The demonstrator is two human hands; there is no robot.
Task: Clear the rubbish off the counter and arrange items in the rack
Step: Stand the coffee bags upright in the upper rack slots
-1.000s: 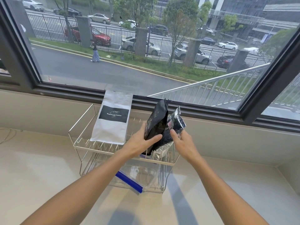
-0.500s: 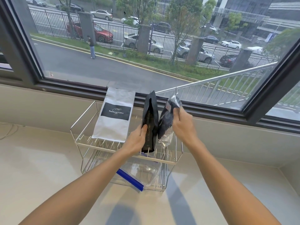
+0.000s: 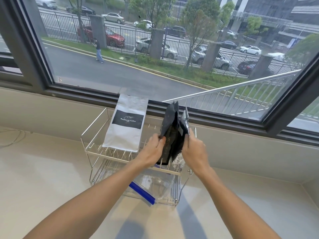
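A two-tier wire rack (image 3: pixel 94 128) stands on the beige counter (image 3: pixel 51 178) under the window. A white coffee bag (image 3: pixel 126 123) with a black label stands upright on the rack's top tier, leaning back. To its right, my left hand (image 3: pixel 153 149) grips a black pouch (image 3: pixel 170 128) standing on the top tier. My right hand (image 3: pixel 194 149) holds a clear, shiny pouch (image 3: pixel 183 123) pressed against the black one's right side. A clear zip bag with a blue strip (image 3: pixel 143 192) lies on the lower tier.
A dark window frame (image 3: pixel 224 118) and sill run close behind the rack. A thin white cable (image 3: pixel 12 137) lies on the counter at the far left. The counter's wall corner (image 3: pixel 309 185) is at the right.
Both hands have slid down the two pouches from near the tops to their middles. The pouches now stand closer together, with their bases on the top tier.
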